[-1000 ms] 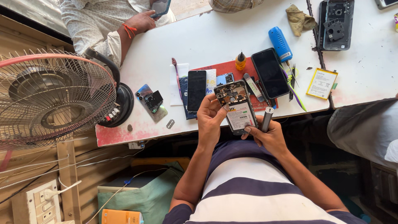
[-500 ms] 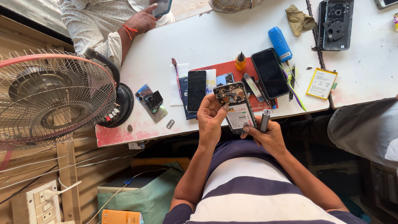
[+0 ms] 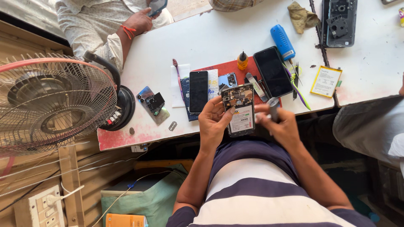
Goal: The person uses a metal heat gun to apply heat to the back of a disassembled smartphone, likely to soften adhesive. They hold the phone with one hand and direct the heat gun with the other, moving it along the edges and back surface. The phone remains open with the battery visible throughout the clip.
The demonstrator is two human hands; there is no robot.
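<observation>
Over white counter [image 3: 219, 38] edge: left hand [image 3: 213, 124] fingers wrapped round opened black phone, circuit board exposed [image 3: 240, 110]; right hand [image 3: 281, 124] fingers closed on grey metal screwdriver [image 3: 274, 108], just beside phone.

An opened phone [image 3: 238, 110] is sitting between the left hand [image 3: 213, 122] and the right hand [image 3: 281, 124], at the near edge of the table [image 3: 219, 38]. Just behind it a mat [image 3: 248, 69] is lying on the table, bearing two phones [image 3: 198, 91] [image 3: 272, 72] and a small bottle [image 3: 242, 60]. A screwdriver handle [image 3: 282, 42] is lying behind the mat, a flat battery [image 3: 325, 81] to its right. A fan [image 3: 50, 103] is standing far left, beside the table
</observation>
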